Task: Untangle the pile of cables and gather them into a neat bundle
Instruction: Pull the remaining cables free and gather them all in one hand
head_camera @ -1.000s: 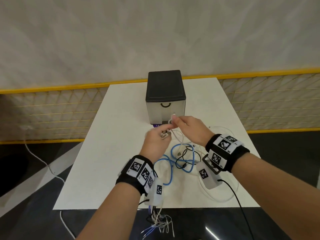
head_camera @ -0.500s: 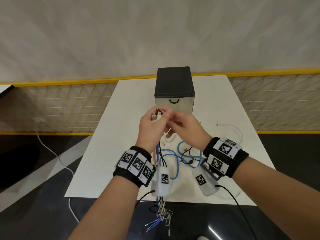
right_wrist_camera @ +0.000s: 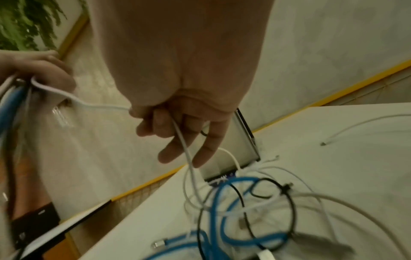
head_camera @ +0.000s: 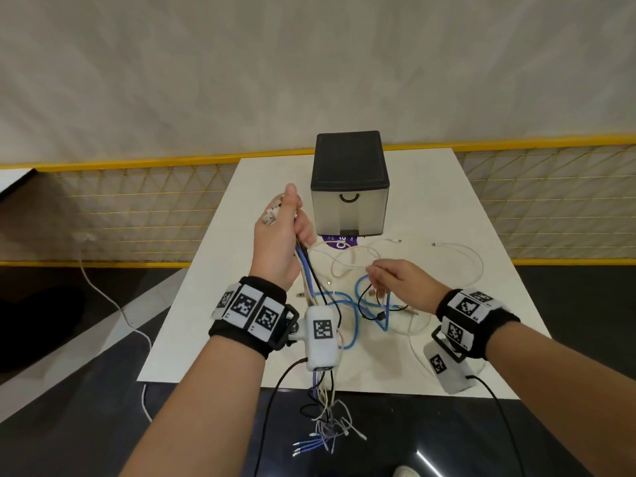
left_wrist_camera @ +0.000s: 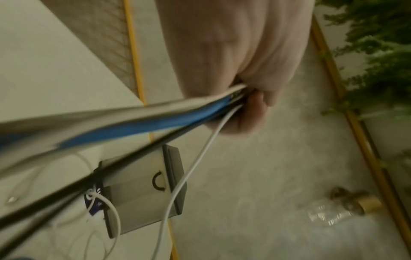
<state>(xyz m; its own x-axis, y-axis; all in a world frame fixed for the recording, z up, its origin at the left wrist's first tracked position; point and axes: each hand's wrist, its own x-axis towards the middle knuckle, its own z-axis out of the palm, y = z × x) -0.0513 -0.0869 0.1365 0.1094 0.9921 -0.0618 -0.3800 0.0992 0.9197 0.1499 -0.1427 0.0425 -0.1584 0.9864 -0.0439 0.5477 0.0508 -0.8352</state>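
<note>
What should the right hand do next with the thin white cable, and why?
Probably draw it clear of the tangle. The right hand pinches the thin white cable, which runs from the left hand down through the blue cable loops.

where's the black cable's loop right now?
Head view: the black cable loops on the white table, just below the right hand, tangled with the blue cable; one run rises into the left hand.

bare forearms, black wristbands with square markers, white wrist cameras, black leads
</note>
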